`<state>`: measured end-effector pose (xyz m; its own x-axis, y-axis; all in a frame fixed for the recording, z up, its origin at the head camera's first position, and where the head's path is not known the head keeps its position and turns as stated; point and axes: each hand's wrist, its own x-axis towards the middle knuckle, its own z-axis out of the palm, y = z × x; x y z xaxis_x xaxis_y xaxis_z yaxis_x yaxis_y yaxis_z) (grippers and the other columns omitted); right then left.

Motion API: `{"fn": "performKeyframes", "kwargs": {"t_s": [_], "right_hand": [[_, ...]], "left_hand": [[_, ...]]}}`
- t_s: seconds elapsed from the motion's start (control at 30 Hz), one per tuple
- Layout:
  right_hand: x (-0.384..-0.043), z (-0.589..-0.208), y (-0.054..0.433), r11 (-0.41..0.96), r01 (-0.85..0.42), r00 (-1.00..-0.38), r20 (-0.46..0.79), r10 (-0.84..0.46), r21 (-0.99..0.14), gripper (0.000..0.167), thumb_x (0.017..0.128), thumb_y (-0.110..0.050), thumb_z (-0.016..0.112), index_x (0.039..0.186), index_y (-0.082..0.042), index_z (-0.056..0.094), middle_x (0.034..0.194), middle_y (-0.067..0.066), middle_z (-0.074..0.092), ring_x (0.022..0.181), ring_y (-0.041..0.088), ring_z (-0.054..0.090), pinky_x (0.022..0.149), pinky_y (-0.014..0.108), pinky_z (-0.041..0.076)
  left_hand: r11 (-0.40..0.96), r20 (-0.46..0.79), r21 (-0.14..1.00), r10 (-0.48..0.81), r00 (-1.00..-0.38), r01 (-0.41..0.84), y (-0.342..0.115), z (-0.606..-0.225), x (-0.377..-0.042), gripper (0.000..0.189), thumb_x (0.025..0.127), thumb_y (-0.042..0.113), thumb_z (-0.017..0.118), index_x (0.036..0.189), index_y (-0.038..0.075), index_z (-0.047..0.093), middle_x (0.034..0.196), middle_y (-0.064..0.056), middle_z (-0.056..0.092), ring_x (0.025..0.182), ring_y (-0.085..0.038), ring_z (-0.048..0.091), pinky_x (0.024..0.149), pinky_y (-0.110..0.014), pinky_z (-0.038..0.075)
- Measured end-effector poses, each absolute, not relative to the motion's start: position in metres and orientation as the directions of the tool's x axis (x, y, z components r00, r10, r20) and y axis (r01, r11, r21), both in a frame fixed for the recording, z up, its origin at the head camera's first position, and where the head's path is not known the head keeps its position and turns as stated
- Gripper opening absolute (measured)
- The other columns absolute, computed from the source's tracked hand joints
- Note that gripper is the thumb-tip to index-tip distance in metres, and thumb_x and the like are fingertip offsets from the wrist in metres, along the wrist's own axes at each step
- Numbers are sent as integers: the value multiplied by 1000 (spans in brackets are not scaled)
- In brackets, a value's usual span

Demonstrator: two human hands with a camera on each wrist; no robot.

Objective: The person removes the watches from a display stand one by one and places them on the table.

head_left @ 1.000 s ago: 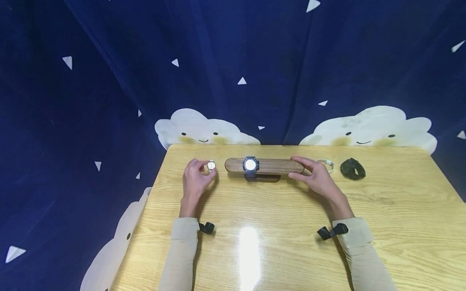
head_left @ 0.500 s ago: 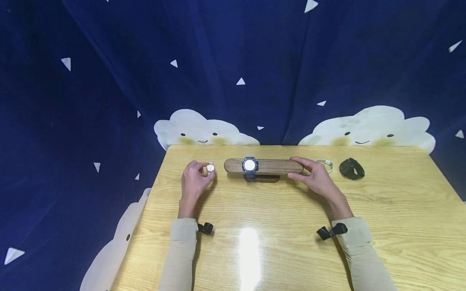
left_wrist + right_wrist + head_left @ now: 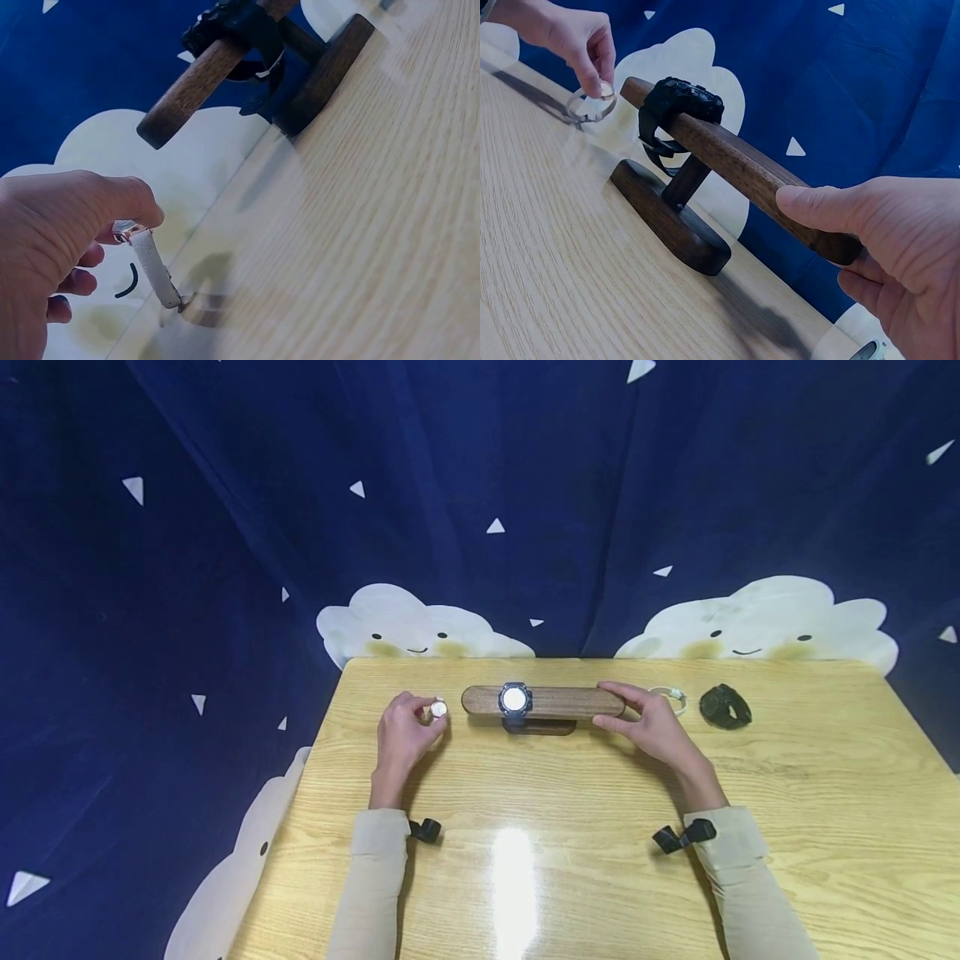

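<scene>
My left hand [image 3: 403,729] pinches a small wristwatch [image 3: 438,709] by its case, between thumb and fingers. Its pale strap [image 3: 155,268] hangs down in a loop, the lower end close over the table in the left wrist view. To the right stands a dark wooden T-shaped watch stand [image 3: 570,702], the watch just short of its left end. Around the stand's bar, left of the middle, sits a black sports watch [image 3: 676,112], its strap looped beneath. My right hand [image 3: 651,724] grips the bar's right end, thumb on the near side and fingers on the far side.
Right of the stand, partly behind my right hand, lies a white-strapped watch [image 3: 678,697]. A black watch [image 3: 725,707] rests farther right on the wooden table [image 3: 600,860]. A dark blue curtain [image 3: 465,485] with clouds hangs right behind the table's far edge.
My left hand, holding the small watch, has shifted slightly toward me, then a little right toward the stand. My right hand keeps its grip on the bar.
</scene>
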<state>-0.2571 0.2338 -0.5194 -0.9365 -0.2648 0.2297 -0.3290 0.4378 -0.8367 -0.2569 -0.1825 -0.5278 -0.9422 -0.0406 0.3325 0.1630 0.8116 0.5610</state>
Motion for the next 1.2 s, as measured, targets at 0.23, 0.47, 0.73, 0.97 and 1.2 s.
{"fn": "performKeyframes", "kwargs": {"t_s": [0.23, 0.47, 0.73, 0.97, 1.2], "right_hand": [[-259, -522, 235, 445, -336, -934, 232, -273, -830, 58, 89, -15, 85, 141, -1, 63, 143, 22, 62, 135, 40, 56, 115, 50, 44], [-259, -521, 234, 426, -328, -935, 227, -271, -843, 58, 89, -13, 85, 141, 1, 62, 144, 23, 61, 135, 40, 56, 116, 48, 44], [-258, -521, 234, 437, -313, -941, 213, -264, -843, 59, 90, -14, 84, 142, 2, 61, 145, 23, 60, 136, 41, 54, 117, 56, 41], [-259, -521, 235, 442, -315, -940, 212, -267, -840, 59, 91, -17, 84, 143, -1, 61, 145, 22, 60, 137, 40, 55, 116, 55, 42], [-257, -520, 235, 434, -311, -939, 204, -275, -846, 60, 91, -18, 84, 144, -1, 61, 147, 22, 59, 137, 40, 54, 116, 55, 42]], "left_hand": [[845, 325, 508, -10, -945, 166, -184, -529, -257, 34, 78, 24, 86, 109, 10, 82, 79, -4, 61, 70, -18, 52, 59, -33, 47], [901, 351, 392, 41, -935, 187, -188, -532, -259, 33, 77, 22, 85, 108, 12, 83, 77, -2, 59, 71, -21, 53, 68, -37, 49], [941, 407, 257, 100, -908, 219, -194, -536, -260, 21, 77, 18, 84, 97, 12, 84, 76, -4, 63, 73, -25, 59, 67, -41, 49], [947, 379, 260, 82, -922, 191, -202, -541, -260, 5, 77, 15, 84, 79, 12, 81, 78, -4, 66, 80, -29, 63, 74, -45, 52], [940, 359, 300, 45, -932, 161, -206, -539, -260, 11, 84, 18, 79, 82, 7, 82, 79, -8, 69, 80, -32, 65, 72, -47, 52]]}}
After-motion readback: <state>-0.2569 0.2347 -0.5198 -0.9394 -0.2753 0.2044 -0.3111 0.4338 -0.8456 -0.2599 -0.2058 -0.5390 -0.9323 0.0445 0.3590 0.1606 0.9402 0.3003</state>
